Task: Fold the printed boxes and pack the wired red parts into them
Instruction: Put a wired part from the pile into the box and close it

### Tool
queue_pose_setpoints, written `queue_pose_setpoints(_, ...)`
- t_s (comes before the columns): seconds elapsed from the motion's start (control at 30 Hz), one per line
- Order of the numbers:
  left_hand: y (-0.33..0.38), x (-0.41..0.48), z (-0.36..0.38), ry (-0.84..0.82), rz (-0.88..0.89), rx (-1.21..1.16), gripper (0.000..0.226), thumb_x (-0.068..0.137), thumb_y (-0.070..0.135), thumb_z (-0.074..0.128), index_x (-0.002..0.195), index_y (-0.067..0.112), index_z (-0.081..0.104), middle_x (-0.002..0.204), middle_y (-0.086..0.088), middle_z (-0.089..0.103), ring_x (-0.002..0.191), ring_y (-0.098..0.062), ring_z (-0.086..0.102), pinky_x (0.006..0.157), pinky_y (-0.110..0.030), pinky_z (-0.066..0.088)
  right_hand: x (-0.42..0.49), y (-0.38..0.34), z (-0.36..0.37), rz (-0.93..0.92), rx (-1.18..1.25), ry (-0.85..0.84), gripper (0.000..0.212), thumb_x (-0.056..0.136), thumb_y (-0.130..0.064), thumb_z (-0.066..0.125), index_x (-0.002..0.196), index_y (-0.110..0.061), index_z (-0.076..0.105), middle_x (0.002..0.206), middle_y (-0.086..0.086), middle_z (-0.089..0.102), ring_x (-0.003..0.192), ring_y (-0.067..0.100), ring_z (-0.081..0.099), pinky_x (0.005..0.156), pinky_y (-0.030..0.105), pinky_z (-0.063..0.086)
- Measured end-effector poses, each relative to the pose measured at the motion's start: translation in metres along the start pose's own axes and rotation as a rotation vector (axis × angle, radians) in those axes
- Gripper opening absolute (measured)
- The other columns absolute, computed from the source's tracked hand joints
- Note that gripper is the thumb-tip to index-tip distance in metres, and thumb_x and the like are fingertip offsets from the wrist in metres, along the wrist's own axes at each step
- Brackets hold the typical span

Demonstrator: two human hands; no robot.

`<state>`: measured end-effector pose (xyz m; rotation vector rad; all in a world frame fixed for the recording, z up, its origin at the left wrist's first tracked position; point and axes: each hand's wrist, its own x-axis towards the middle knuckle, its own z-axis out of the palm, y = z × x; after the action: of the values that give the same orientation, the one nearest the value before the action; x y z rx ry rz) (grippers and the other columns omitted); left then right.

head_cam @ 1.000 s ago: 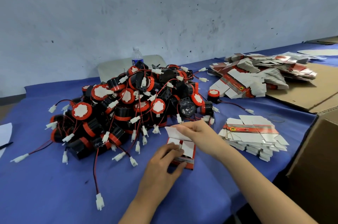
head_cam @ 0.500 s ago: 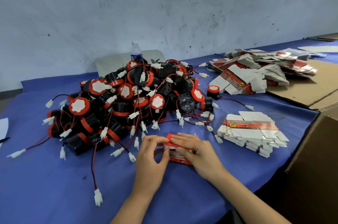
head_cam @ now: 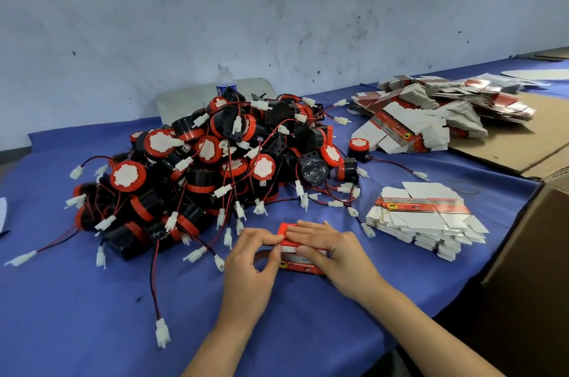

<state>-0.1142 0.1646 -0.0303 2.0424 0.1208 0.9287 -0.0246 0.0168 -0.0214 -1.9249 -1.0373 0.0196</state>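
**At the desk's near edge: one box, in hand**

Under the fingers:
- Left hand (head_cam: 249, 265): fingers (head_cam: 264, 238) curled, forefinger and thumb pinching the left end of the box (head_cam: 297, 265).
- Right hand (head_cam: 335, 253): fingers (head_cam: 304, 230) laid nearly straight across the box top, pressing down. The thumb is on the front face.
- The box is red and white with a printed label facing the camera. It stands on the blue-covered desk (head_cam: 92, 299), between the two hands.

Just beyond the hands:
- Parts (head_cam: 215, 161): a large heap, black bodies with red rims and white centres. Red-and-black wires end in white plugs (head_cam: 162, 333), several of which trail onto the cloth towards the hands.
- One single part (head_cam: 358, 147) sits apart, at the heap's right edge.

Right of the box:
- A stack of flats (head_cam: 425, 216), unfolded, lies near the desk's right edge.
- A rubber band (head_cam: 466, 187) lies just behind the stack.
- The corner of a brown carton (head_cam: 538, 253) is at the far right.

Far right:
- More flats are spread in a loose heap (head_cam: 431, 111) on a cardboard sheet (head_cam: 508, 142).

Behind the parts:
- A bottle (head_cam: 225, 79) stands upright against a pale wall.
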Motion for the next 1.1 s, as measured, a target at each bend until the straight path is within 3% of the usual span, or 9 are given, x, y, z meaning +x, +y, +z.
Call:
queue_pose_setpoints(0.27,-0.004,0.0,-0.001,-0.052,0.013,0.034,0.025,0.083,-0.007,0.066,0.084,0.018,0.069,0.101,0.01,0.062,0.097,0.002,0.061,0.075,-0.009,0.047,-0.003,-0.002,-0.005,-0.082,-0.206,-0.091,0.036,0.1,-0.028,0.046,0.135,-0.026,0.053,0.142,-0.021,0.043,0.14,-0.006,0.023,0.12,0.034,0.013)
queue_pose_setpoints(0.37,-0.006,-0.001,-0.002,-0.073,0.007,0.073,0.024,0.083,0.0,0.061,0.083,0.022,0.069,0.107,0.014,0.062,0.103,-0.001,0.06,0.082,-0.018,0.049,-0.009,0.002,-0.006,-0.152,-0.376,-0.155,0.041,0.103,-0.031,0.037,0.144,-0.032,0.039,0.151,-0.025,0.022,0.145,-0.001,0.0,0.121,0.033,0.003)
queue_pose_setpoints(0.5,-0.007,0.0,0.001,-0.063,0.007,0.135,0.029,0.08,-0.009,0.061,0.078,0.019,0.068,0.109,0.015,0.062,0.096,0.0,0.06,0.078,-0.018,0.049,-0.015,0.008,-0.006,-0.131,-0.451,-0.198,0.048,0.103,-0.028,0.037,0.145,-0.044,0.019,0.153,-0.032,-0.002,0.144,0.006,-0.022,0.12,0.035,-0.005)
queue_pose_setpoints(0.57,-0.006,0.0,0.001,-0.065,0.028,0.168,0.028,0.08,-0.01,0.062,0.08,0.017,0.067,0.111,0.015,0.06,0.095,0.001,0.059,0.077,-0.012,0.046,-0.016,0.007,-0.006,-0.116,-0.38,-0.189,0.051,0.103,-0.022,0.041,0.142,-0.047,0.021,0.156,-0.026,-0.001,0.147,0.016,-0.014,0.12,0.033,0.002)
queue_pose_setpoints(0.63,-0.005,-0.001,0.0,-0.136,0.057,0.172,0.028,0.081,-0.006,0.063,0.091,0.021,0.063,0.118,0.019,0.055,0.104,0.003,0.055,0.083,-0.013,0.045,-0.018,0.005,-0.006,-0.134,-0.306,-0.132,0.049,0.1,-0.017,0.048,0.14,-0.041,0.032,0.156,-0.015,0.017,0.143,0.024,0.02,0.117,0.027,0.018)
queue_pose_setpoints(0.77,-0.004,-0.005,0.003,-0.361,0.109,0.128,0.058,0.082,0.019,0.074,0.125,0.041,0.042,0.138,0.025,0.04,0.127,0.0,0.042,0.1,-0.019,0.039,-0.025,-0.007,-0.013,0.033,0.181,0.179,0.029,0.094,-0.028,0.057,0.122,-0.033,0.06,0.122,-0.013,0.062,0.113,0.007,0.058,0.092,0.026,0.046)
queue_pose_setpoints(0.83,-0.001,-0.004,0.003,-0.354,0.078,0.12,0.058,0.081,0.026,0.077,0.121,0.047,0.04,0.13,0.023,0.046,0.119,-0.002,0.047,0.095,-0.019,0.042,-0.031,-0.012,-0.018,0.066,0.252,0.171,0.033,0.088,-0.04,0.065,0.12,-0.035,0.058,0.114,-0.018,0.062,0.106,0.008,0.06,0.085,0.024,0.049)
queue_pose_setpoints(0.93,0.001,-0.005,0.002,-0.341,0.087,0.08,0.052,0.076,0.035,0.079,0.113,0.05,0.046,0.115,0.024,0.055,0.105,0.005,0.053,0.083,-0.009,0.042,-0.042,-0.015,-0.023,-0.009,0.077,0.073,0.057,0.071,-0.042,0.079,0.12,-0.041,0.049,0.114,-0.023,0.055,0.107,0.005,0.055,0.088,0.016,0.045)
queue_pose_setpoints(1.1,0.007,-0.006,0.005,-0.36,0.108,-0.003,0.06,0.078,0.047,0.073,0.125,0.059,0.039,0.123,0.031,0.05,0.104,0.007,0.054,0.082,-0.005,0.041,-0.049,-0.023,-0.035,-0.042,-0.056,0.196,0.052,0.066,-0.04,0.084,0.108,-0.042,0.053,0.102,-0.019,0.059,0.097,0.003,0.054,0.082,0.016,0.044)
